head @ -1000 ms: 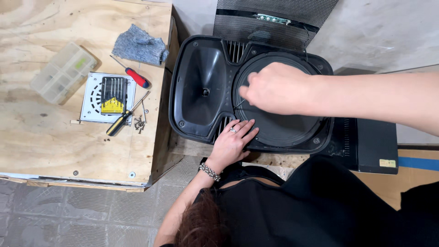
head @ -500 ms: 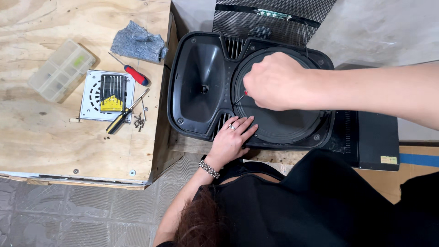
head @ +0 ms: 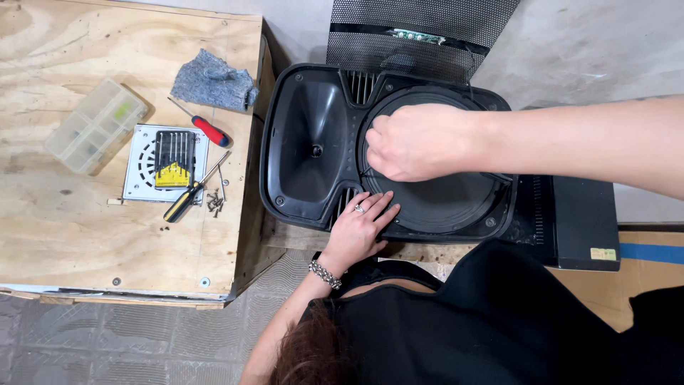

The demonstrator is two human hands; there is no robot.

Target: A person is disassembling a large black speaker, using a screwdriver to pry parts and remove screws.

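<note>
Concrete floor — right hand curled tight, gripping woofer rim.

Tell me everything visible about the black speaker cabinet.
The black plastic speaker cabinet lies face up beside the plywood table, its front uncovered. A horn recess fills its left half and a round woofer its right. The person's right hand is bunched on the woofer; a co-worker's ringed hand rests flat on its near edge.
</note>
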